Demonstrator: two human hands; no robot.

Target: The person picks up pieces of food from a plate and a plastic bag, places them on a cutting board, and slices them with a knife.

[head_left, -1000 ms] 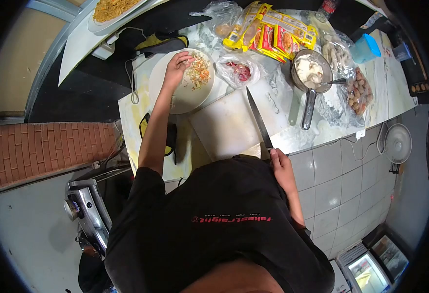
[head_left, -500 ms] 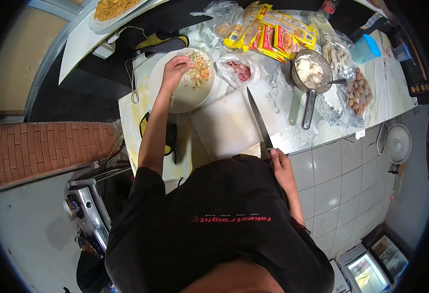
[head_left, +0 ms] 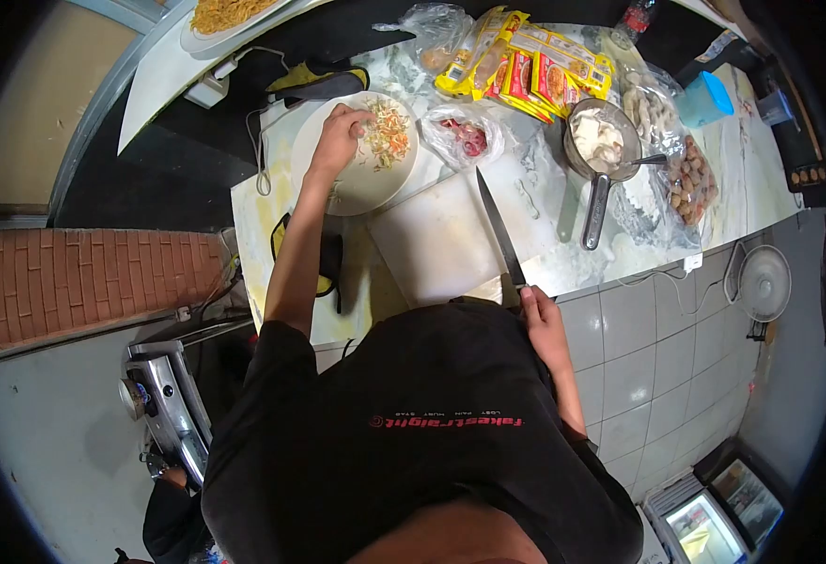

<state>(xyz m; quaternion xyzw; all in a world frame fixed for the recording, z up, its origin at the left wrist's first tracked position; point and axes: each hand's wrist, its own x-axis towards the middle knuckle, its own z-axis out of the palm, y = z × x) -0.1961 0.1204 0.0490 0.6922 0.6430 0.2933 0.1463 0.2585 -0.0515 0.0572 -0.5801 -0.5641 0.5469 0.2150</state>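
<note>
My left hand (head_left: 340, 137) is over the large white plate (head_left: 314, 193), its fingers bent together beside a heap of shredded vegetables (head_left: 389, 136). What the fingertips hold, if anything, is hidden. My right hand (head_left: 543, 318) is closed around the handle of a long knife (head_left: 499, 226), close to my body. The blade points away from me over the right part of a white cutting board (head_left: 422, 240). Just beyond the board lies an open plastic bag (head_left: 439, 150) with dark red pieces in it.
A saucepan (head_left: 596, 197) with white food stands on the right, near a bag of small brown round items (head_left: 693, 183). Yellow and red packets (head_left: 530, 75) lie at the back. A person's arm (head_left: 171, 503) is near the stove (head_left: 173, 404) at lower left.
My left hand has curled its fingers and shifted slightly down, away from the middle of the shredded heap. My right hand and the knife have stayed in place.
</note>
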